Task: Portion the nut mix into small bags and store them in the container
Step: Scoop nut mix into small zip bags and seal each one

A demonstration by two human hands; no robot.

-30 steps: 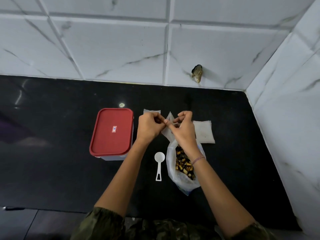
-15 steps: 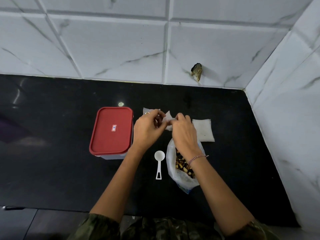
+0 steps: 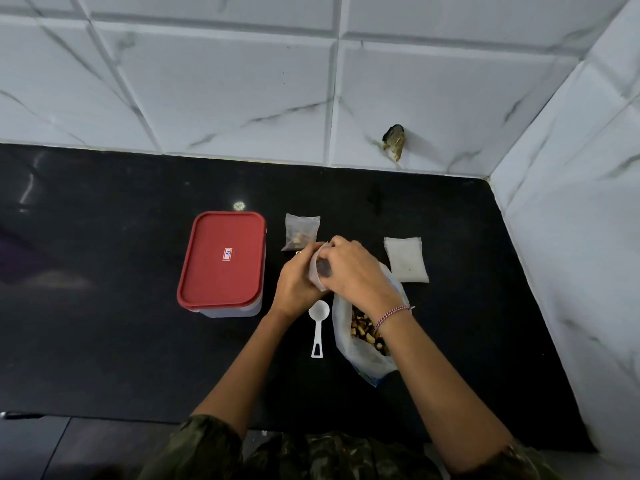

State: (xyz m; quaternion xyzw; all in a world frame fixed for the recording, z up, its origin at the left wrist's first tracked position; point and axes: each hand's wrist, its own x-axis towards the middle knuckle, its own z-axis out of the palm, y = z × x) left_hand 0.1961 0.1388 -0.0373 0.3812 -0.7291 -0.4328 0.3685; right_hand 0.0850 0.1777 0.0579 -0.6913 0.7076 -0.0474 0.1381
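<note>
In the head view, both hands are working on one small bag (image 3: 318,271). The left hand (image 3: 296,284) is curling its fingers round the bag's near side. The right hand (image 3: 358,271) is pinching the top edge from above, thumb and fingertips closed on the film. Something dark is showing through the plastic, probably a portion of nuts. The fingers are covering too much for me to tell whether the mouth is being pressed closed or pulled apart.

Just beyond the left fingertips a filled bag (image 3: 301,232) is lying flat on the black counter (image 3: 104,306). Further out to their left, the container (image 3: 221,261) is sitting with its red lid on. Apart to the right of the right fingers, the empty bags (image 3: 406,259) are lying in a stack. Below the knuckles, the scoop (image 3: 318,325) is lying just beside the left wrist, and the open nut mix bag (image 3: 360,358) is lying under the right wrist.

The thin film is offering little grip, so a loose pinch is risking nuts scattering over the counter. The right forearm is crossing the open nut mix bag, so a careless pull back could drag or tip it. The lid is blocking storage until a hand is free to lift it.
</note>
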